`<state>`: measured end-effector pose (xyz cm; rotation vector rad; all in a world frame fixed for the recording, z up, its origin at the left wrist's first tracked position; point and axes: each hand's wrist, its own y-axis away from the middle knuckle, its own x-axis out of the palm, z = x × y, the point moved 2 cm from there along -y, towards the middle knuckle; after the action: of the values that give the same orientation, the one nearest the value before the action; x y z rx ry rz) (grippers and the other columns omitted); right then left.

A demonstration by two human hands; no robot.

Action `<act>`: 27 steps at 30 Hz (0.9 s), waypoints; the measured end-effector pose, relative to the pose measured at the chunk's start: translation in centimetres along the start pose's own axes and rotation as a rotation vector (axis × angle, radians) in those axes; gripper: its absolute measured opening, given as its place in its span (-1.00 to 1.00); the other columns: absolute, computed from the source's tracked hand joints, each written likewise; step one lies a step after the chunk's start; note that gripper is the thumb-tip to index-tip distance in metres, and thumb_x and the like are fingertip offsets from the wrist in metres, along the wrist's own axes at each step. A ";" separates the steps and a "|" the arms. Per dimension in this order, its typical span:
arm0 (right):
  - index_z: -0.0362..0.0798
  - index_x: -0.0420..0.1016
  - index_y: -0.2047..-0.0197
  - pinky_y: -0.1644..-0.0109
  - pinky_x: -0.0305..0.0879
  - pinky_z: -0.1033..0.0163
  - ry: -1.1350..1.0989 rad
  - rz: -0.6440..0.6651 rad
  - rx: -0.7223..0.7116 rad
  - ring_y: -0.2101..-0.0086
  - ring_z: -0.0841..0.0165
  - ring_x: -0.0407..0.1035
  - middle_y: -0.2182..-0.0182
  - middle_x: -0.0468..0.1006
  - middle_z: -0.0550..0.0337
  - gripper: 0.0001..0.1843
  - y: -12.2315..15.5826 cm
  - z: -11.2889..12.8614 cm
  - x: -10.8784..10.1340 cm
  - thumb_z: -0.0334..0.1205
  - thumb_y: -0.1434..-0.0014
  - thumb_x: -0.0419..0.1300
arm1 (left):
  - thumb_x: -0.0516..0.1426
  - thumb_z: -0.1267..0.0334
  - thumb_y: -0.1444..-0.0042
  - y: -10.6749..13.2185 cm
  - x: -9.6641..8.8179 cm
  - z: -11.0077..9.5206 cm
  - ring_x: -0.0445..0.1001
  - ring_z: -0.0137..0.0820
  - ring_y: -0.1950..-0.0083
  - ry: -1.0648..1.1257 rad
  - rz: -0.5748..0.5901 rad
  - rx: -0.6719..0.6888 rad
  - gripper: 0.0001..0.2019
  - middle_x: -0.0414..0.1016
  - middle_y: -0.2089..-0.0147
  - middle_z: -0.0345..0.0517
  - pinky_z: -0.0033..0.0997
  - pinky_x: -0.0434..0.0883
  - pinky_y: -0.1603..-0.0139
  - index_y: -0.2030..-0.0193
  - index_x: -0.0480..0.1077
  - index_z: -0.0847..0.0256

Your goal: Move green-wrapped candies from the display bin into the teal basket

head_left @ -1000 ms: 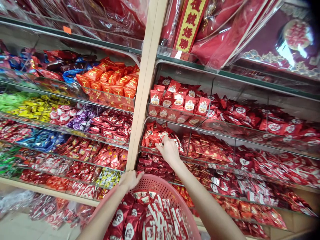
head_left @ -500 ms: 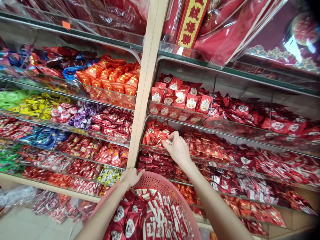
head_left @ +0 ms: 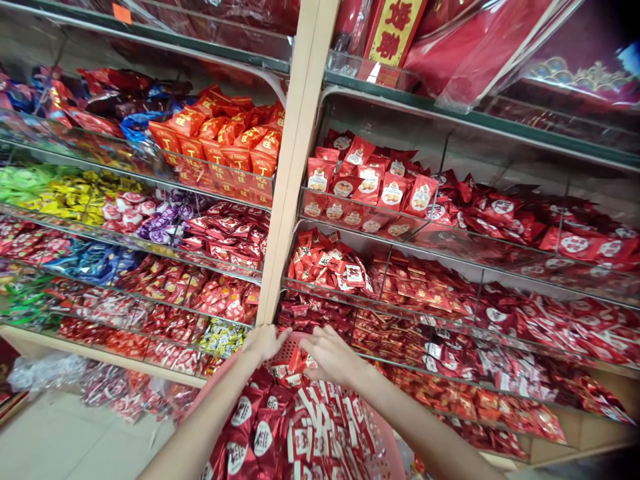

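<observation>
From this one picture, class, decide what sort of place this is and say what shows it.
Probably a sweet shop: tiered glass shelves packed with wrapped red sweets, and a pink basket filled with more packets.

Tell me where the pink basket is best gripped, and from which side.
Probably the far rim of the pink basket, reached over from the near side, fingers hooked on the edge. A heap of red packets fills it, so the rim is the one bare, stiff part. The left hand holds it there.
</observation>
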<state>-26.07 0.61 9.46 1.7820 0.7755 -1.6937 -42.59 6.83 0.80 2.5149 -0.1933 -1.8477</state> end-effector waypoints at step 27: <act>-0.04 0.44 0.22 -0.16 0.04 0.04 0.279 -0.081 -0.350 0.03 0.28 0.17 0.19 0.43 0.15 -0.82 -3.9 1.5 8.0 -0.27 -0.23 0.02 | -0.33 -0.24 -0.12 -0.1 0.4 0.3 0.51 -0.10 0.16 -0.011 -0.039 0.019 -0.26 0.55 0.27 0.19 -0.24 0.38 0.21 0.33 0.51 0.24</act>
<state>-29.64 2.37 1.38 1.7716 1.1992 -1.2713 -42.72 6.93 0.30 2.5399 -0.1642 -1.8825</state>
